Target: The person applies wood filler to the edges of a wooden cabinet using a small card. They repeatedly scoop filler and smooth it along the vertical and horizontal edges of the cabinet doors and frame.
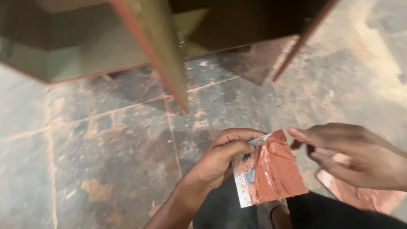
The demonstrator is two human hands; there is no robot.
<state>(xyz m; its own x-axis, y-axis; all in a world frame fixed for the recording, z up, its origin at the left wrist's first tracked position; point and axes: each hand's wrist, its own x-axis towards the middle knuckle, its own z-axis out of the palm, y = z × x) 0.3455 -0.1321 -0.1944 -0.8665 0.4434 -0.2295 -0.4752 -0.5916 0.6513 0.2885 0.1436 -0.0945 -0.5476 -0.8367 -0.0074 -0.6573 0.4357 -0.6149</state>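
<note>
A small rectangular card smeared with reddish-brown paste point(269, 173) sits at frame centre-bottom, pinched along its nine o'clock edge by the left hand point(220, 160), fingers closed on it. The right hand point(354, 157), at three o'clock, hovers just beside it with fingers extended and apart, holding nothing. A brown wooden cabinet with open doors point(156, 39) stands at twelve o'clock on the stained stone floor point(93, 160).

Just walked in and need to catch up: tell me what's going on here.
A person looks down at a worn, patchy stone floor. Their left hand pinches a small square sheet smeared with reddish-brown paste by its upper left edge. The right hand hovers open beside the sheet's right corner, fingers spread. A similar reddish smeared piece lies on the floor beneath that hand. An open brown metal cabinet stands ahead.
</note>
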